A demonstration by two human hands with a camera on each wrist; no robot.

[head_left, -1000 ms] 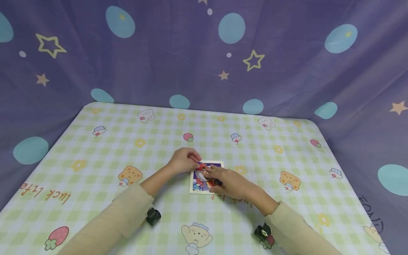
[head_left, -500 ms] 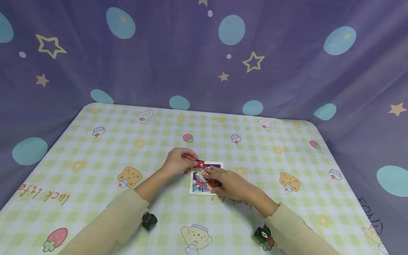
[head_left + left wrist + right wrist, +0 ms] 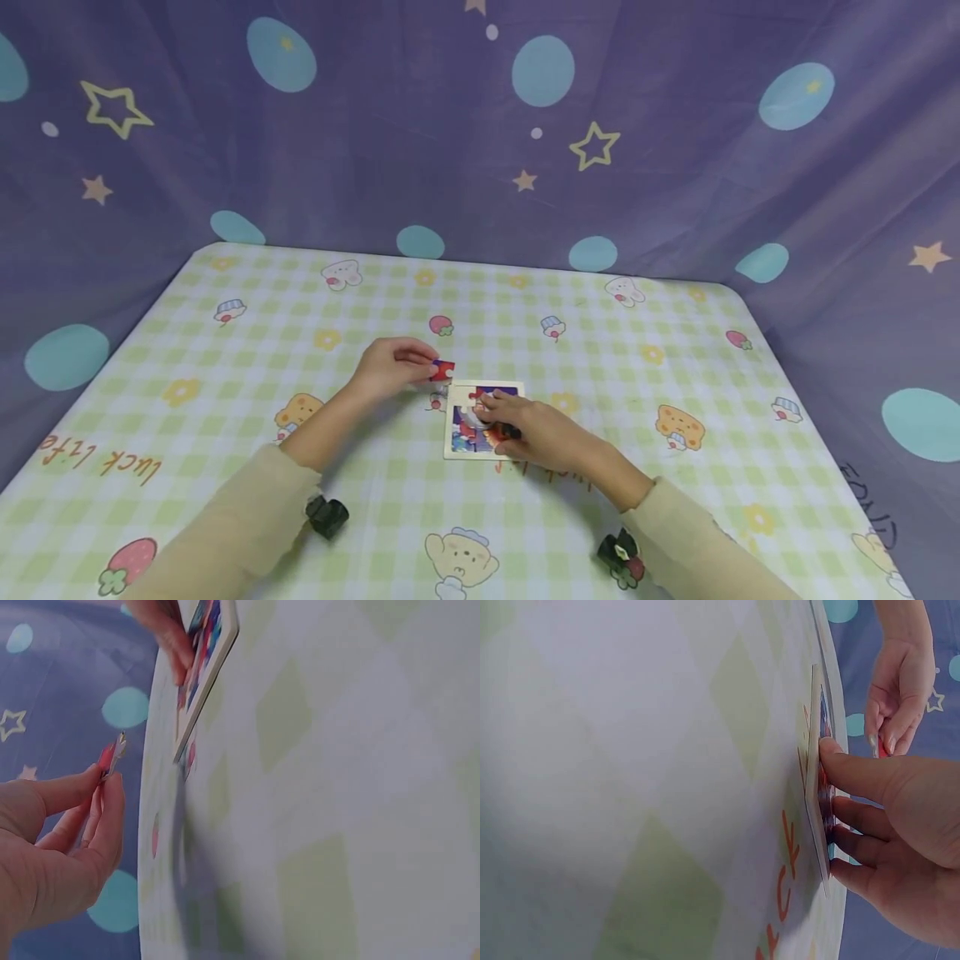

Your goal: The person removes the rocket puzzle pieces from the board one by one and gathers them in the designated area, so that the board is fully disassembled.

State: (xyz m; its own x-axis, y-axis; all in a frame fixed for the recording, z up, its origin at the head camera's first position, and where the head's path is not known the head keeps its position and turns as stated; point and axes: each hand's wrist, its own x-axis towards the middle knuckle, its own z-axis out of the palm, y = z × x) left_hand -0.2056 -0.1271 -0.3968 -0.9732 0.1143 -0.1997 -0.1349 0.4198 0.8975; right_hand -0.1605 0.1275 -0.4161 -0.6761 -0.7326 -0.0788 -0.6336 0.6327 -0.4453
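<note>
My left hand (image 3: 390, 367) pinches a small red jigsaw piece (image 3: 443, 371) between thumb and fingertips, raised off the far left corner of a jigsaw puzzle. In the left wrist view the piece (image 3: 111, 756) is seen nearly edge-on. The puzzle's cream frame (image 3: 448, 437) lies flat on the table around a colourful picture. A pale bare gap shows in its far left corner. My right hand (image 3: 543, 429) rests its fingertips on the picture and covers its right part. In the right wrist view the thumb and fingers of that hand (image 3: 907, 832) touch the puzzle's face.
A green-and-white checked cloth (image 3: 225, 417) with cartoon prints covers the table. Behind it hangs a purple curtain (image 3: 420, 125) with stars and blue ovals. Black wrist devices (image 3: 327, 517) sit under both sleeves.
My left hand has lifted the red jigsaw piece out of the puzzle's far left corner and moved away to the left with it. The right hand has stayed on the puzzle.
</note>
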